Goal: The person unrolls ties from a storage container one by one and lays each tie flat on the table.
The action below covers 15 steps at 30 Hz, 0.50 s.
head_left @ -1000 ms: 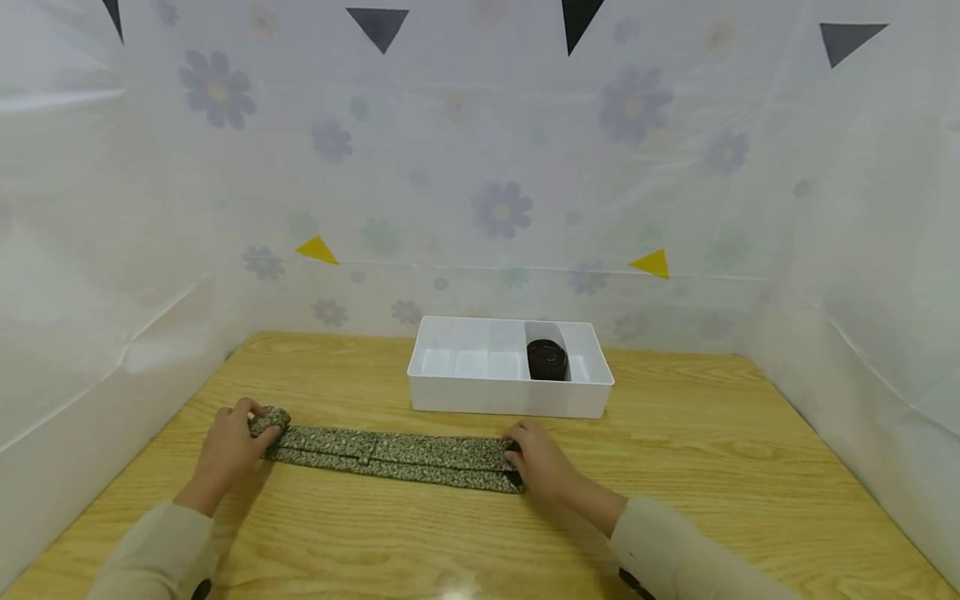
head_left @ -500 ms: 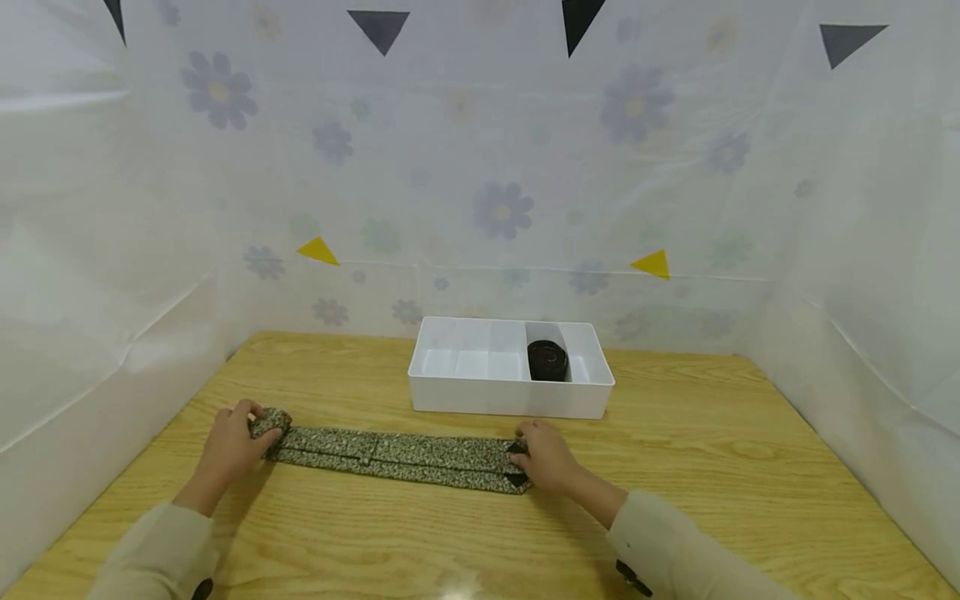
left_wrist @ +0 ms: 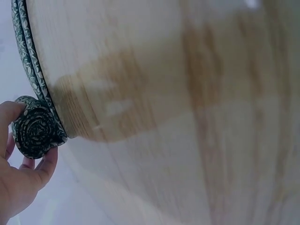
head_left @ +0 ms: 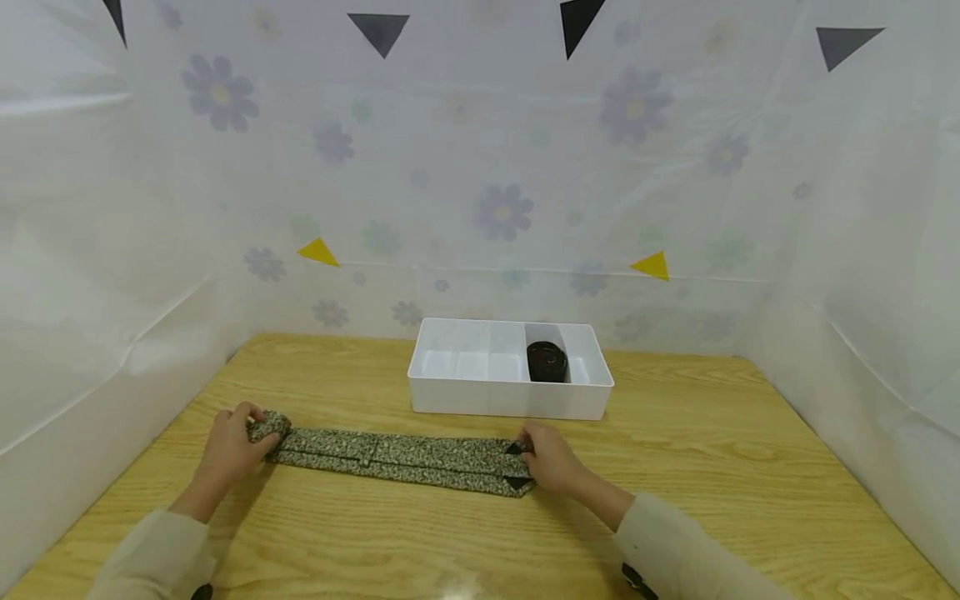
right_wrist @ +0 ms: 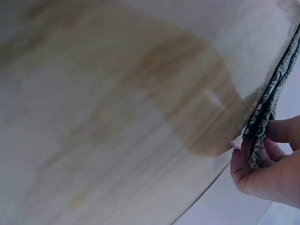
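A green necktie (head_left: 405, 454) with a small pale pattern stretches across the table, folded double lengthwise. Its left end is wound into a thick roll (left_wrist: 37, 129), whose spiral layers face the left wrist camera. My left hand (head_left: 227, 443) grips this roll between thumb and fingers. At the other end, two pointed tips with black lining show, and my right hand (head_left: 553, 460) pinches the tie there. In the right wrist view, the thumb of the right hand (right_wrist: 276, 176) lies on one side of the layered fabric and fingers on the other.
Behind the tie stands a white divided box (head_left: 510, 398). One of its right-hand compartments holds a dark brown coiled roll (head_left: 547, 362). The wood-grain table (head_left: 375, 542) is bounded by white sheeting (head_left: 75, 333) at both sides and a flower-printed sheet behind.
My right hand has shifted slightly right at the tie's end, and the black-lined tips show more and lie a little farther right. My left hand stays on the roll.
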### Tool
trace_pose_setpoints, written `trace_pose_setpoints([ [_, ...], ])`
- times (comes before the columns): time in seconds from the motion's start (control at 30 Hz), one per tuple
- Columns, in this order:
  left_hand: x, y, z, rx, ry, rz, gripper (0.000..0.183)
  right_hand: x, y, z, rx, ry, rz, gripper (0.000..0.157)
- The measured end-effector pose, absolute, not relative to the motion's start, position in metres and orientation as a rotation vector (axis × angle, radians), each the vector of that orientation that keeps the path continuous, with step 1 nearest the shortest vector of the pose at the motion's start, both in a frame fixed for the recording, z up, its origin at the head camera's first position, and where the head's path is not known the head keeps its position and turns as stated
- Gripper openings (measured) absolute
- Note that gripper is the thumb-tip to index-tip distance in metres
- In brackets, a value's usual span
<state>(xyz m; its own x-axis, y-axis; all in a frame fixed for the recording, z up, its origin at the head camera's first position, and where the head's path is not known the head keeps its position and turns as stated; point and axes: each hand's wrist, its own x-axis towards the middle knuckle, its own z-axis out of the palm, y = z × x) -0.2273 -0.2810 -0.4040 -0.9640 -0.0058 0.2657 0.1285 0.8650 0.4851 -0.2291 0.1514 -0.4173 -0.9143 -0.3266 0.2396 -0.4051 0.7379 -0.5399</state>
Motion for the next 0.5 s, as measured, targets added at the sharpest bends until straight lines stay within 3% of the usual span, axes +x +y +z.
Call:
trace_pose_setpoints([
  [0.5, -0.2269, -0.2853, -0.4017, -0.085, -2.773, -0.820, 0.027, -0.2295, 0.1532, -0.4118, 0.583, -2.855, 0.974, 0.014],
])
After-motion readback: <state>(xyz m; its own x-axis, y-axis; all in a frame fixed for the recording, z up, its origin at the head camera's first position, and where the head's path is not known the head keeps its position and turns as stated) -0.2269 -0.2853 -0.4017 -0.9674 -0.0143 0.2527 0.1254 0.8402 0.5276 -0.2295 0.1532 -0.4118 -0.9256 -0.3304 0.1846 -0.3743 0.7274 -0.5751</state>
